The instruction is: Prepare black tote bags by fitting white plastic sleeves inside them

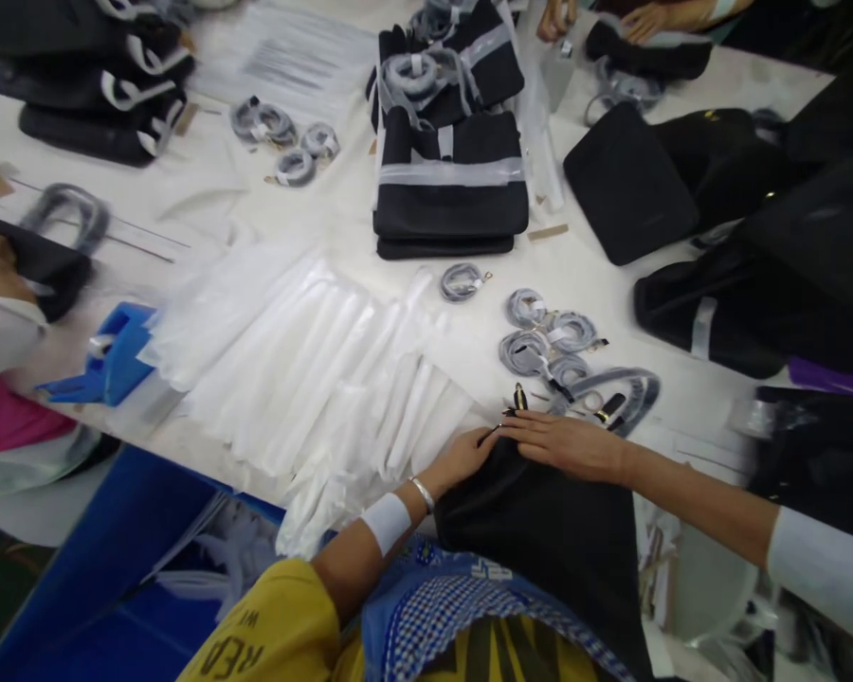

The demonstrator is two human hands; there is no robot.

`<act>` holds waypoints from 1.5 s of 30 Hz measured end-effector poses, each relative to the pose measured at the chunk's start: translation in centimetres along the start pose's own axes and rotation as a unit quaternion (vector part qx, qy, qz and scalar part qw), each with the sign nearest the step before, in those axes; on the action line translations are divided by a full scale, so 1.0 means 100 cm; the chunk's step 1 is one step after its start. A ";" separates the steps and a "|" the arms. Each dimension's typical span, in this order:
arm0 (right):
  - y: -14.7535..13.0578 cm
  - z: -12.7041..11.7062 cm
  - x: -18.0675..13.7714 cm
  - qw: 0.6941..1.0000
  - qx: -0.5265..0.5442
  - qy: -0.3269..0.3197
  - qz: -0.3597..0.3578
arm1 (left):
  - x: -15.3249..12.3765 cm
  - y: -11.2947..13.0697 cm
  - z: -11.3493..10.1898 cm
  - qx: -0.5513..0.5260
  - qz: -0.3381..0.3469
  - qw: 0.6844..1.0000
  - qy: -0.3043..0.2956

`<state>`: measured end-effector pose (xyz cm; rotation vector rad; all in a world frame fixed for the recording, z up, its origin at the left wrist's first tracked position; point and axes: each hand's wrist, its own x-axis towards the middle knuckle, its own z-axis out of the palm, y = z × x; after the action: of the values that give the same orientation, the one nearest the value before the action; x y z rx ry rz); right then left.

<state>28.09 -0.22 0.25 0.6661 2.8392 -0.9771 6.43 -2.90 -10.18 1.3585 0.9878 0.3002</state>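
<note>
A black fabric bag (540, 540) lies at the near table edge, against my yellow shirt. My left hand (462, 459), with a white wristband and a bracelet, curls over the bag's top left edge by a thin zip pull. My right hand (572, 445) lies flat on the bag's top edge, fingers stretched out to the left, almost touching my left hand. Just beyond my fingers lie a small gold clip (519, 396) and a grey strap loop (622, 393).
A fan of white plastic sleeves (313, 360) covers the table to the left. Several coiled grey straps (544, 332) lie ahead, with a stack of black bags (447, 185) behind. More black bags (753, 246) sit right. Other people's hands (646, 19) work at the far edge. A blue holder (114, 355) stands left.
</note>
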 end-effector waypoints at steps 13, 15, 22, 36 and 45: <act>0.028 0.010 0.013 0.995 0.017 -0.080 0.060 | 0.010 -0.015 0.004 0.089 -0.040 0.989 0.114; 0.037 0.013 0.025 0.991 0.003 -0.110 0.071 | 0.008 -0.016 0.001 0.096 -0.022 0.990 0.096; 0.066 0.034 0.042 0.981 0.036 -0.135 0.131 | -0.053 -0.001 -0.022 -0.052 -0.098 0.989 0.098; 0.049 0.063 0.052 0.982 0.040 -0.072 0.169 | -0.121 0.006 -0.017 0.071 -0.170 0.982 -0.043; 0.025 0.088 0.054 0.968 -0.033 0.033 0.248 | -0.148 0.025 -0.009 0.029 -0.148 0.988 -0.027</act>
<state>23.56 -1.71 -9.31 1.3329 2.5322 -0.7802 -1.96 -11.97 -1.69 1.2443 1.1435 0.0110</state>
